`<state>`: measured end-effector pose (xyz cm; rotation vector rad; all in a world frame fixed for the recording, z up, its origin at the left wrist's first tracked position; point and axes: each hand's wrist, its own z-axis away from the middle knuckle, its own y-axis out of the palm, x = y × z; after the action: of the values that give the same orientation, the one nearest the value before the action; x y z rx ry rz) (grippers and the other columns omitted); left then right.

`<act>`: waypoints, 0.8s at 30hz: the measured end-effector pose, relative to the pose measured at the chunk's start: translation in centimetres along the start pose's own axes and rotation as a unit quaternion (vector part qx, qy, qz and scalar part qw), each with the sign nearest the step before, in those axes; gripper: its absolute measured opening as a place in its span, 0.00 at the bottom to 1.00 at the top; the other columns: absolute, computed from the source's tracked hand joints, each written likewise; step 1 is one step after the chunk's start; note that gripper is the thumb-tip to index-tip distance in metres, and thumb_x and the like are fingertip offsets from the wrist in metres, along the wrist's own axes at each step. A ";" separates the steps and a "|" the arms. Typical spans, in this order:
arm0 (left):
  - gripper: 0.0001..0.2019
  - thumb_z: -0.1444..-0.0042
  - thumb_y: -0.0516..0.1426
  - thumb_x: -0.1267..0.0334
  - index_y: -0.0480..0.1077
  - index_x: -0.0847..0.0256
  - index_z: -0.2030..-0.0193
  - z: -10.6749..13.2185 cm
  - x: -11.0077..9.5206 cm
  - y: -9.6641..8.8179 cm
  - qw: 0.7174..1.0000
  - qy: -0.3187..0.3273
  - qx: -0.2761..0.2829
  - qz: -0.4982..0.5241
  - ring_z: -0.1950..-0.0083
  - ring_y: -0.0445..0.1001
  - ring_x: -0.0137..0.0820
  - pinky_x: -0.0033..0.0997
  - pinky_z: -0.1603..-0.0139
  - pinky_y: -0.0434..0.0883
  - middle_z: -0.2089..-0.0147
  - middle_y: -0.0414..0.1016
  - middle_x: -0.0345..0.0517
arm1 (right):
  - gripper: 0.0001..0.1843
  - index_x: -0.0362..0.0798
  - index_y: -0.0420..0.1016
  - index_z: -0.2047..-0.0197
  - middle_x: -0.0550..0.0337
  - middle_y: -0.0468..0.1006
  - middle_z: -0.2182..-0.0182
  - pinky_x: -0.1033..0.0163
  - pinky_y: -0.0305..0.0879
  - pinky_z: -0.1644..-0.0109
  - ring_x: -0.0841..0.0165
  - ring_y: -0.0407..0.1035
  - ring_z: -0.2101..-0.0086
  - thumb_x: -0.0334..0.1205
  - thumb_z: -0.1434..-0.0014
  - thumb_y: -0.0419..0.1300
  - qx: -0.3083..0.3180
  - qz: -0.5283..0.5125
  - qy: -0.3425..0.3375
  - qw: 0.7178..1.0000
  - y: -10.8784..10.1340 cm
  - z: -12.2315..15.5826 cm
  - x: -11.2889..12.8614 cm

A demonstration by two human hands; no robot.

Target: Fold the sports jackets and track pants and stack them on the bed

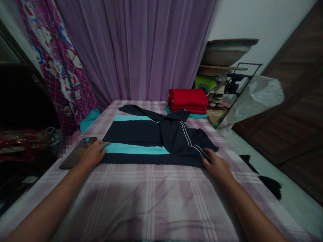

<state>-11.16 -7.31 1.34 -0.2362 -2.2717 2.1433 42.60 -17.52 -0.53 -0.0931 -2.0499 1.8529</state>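
A dark navy track jacket with turquoise bands and white stripes lies on the bed, one sleeve laid across its far side. At its left end, my left hand grips the near corner of the hem between thumb and fingers. My right hand pinches the near edge at the right end, beside the white stripes. Partly under my left wrist is a dark phone, lying with its camera side up.
Folded red cloths are stacked on turquoise cloth at the bed's far right. A purple curtain hangs behind the checked bedsheet. To the right stand a cluttered rack and a brown wooden door; black cloth lies on the floor.
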 end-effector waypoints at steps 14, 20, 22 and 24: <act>0.21 0.39 0.48 0.53 0.73 0.53 0.45 -2.5 -5.5 -1.2 0.990 0.142 0.020 -0.011 0.39 0.70 0.38 0.40 0.38 0.63 0.42 0.76 0.45 | 0.16 0.51 0.79 0.52 0.54 0.80 0.55 0.57 0.70 0.53 0.60 0.75 0.56 0.40 0.39 0.54 -0.125 -0.062 -0.151 0.979 -2.3 -4.7 8.8; 0.15 0.40 0.48 0.56 0.75 0.53 0.56 -4.1 -6.4 -0.5 0.993 0.102 0.053 -0.012 0.48 0.75 0.38 0.38 0.48 0.68 0.52 0.79 0.45 | 0.24 0.50 0.68 0.37 0.51 0.69 0.38 0.50 0.57 0.36 0.59 0.62 0.38 0.47 0.32 0.48 -0.027 -0.005 -0.211 0.977 1.2 -7.3 12.4; 0.15 0.40 0.48 0.56 0.74 0.54 0.56 -3.8 -6.5 -0.3 0.997 0.067 0.043 -0.013 0.47 0.74 0.41 0.40 0.49 0.69 0.51 0.78 0.47 | 0.27 0.49 0.63 0.33 0.48 0.61 0.33 0.42 0.50 0.33 0.56 0.54 0.34 0.49 0.32 0.46 0.000 0.049 -0.169 0.984 2.9 -7.4 12.1; 0.15 0.40 0.49 0.57 0.74 0.56 0.55 -3.3 -6.8 -0.1 0.999 0.043 0.030 -0.015 0.46 0.73 0.44 0.43 0.48 0.69 0.49 0.77 0.50 | 0.29 0.47 0.60 0.32 0.48 0.58 0.32 0.39 0.47 0.33 0.56 0.52 0.34 0.50 0.31 0.43 0.014 0.076 -0.134 0.988 4.1 -7.4 11.5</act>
<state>-4.07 -4.85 2.32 -0.2849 -2.1487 2.1389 33.43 -6.59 -1.41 0.0101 -2.2491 2.0834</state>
